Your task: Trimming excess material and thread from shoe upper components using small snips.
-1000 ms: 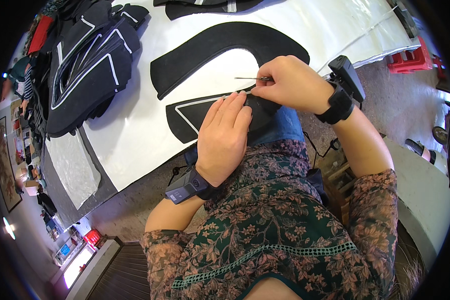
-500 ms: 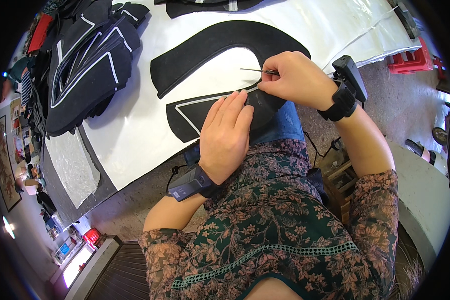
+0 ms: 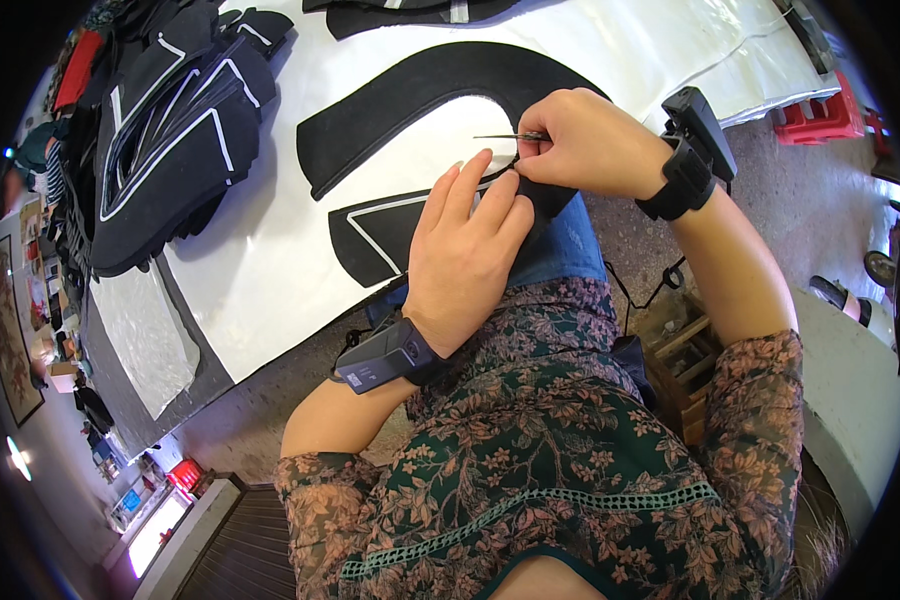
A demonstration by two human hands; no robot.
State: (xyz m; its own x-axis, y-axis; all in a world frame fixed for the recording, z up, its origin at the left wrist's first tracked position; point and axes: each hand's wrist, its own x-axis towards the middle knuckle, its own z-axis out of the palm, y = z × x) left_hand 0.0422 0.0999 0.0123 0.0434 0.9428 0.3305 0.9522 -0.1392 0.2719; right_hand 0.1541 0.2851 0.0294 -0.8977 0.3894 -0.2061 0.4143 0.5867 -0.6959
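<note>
**A:** What are the hands busy with?

**B:** Take the white sheet [image 3: 270,260] on the table as the landmark. At its near edge lies a black cut piece with a white outline [image 3: 385,235], partly hanging over onto the person's blue-clad knee [image 3: 560,250]. The left hand [image 3: 465,255] lies flat on that piece, fingers stretched out and close together, palm down, gripping nothing, just pressing.

**A:** And the right?

**B:** The right hand [image 3: 590,145] sits just beyond the left fingertips, at the end of the same piece. Its fingers are curled in tight and pinch a thin pointed tool [image 3: 505,137], whose slim tip sticks out toward the middle of the sheet. Whether that is a needle or fine scissors, I cannot tell.

**A:** Anything else on the sheet?

**B:** A larger curved black piece [image 3: 420,100] lies flat just beyond the outlined one, arching around the right hand's side. At the sheet's far left corner a stack of black pieces with white stripes [image 3: 170,140] is piled up. Both wrists carry black strapped devices [image 3: 390,355]. Off the sheet's far right end, a red crate [image 3: 820,115] stands on the floor.
</note>
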